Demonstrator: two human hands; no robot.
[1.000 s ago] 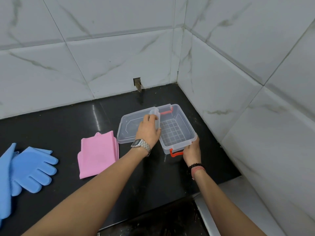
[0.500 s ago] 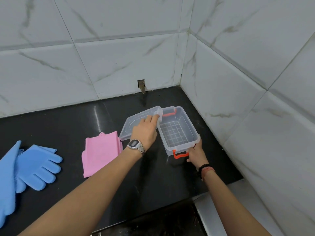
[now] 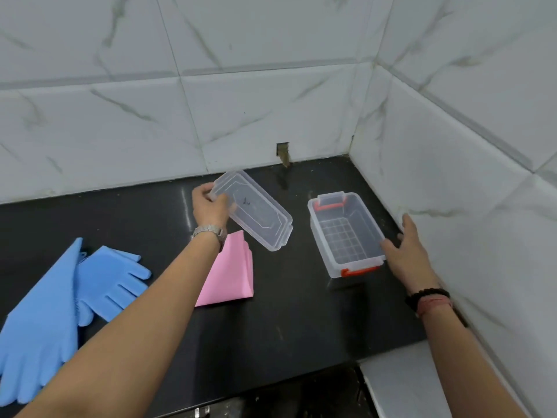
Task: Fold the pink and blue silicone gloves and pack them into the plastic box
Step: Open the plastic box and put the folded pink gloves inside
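The clear plastic box [image 3: 319, 236] with orange latches stands open and empty on the black counter at the right. My right hand [image 3: 405, 251] rests against its near right corner with fingers spread. My left hand [image 3: 209, 206] grips the far end of the clear lid [image 3: 259, 215], which it holds tilted above the counter, left of the box. Below the lid lies the folded pink glove [image 3: 230, 276]. Two blue gloves [image 3: 111, 279] lie flat and unfolded at the far left, overlapping each other.
The black counter [image 3: 286, 312] ends at white marble-tiled walls behind and on the right [image 3: 452, 176]. A small notch [image 3: 282, 152] is cut in the back wall. A white ledge [image 3: 401, 387] sits at the lower right.
My left hand has lifted the lid off the box and carried it left and back. My right hand has shifted from the front latch to the box's right corner.
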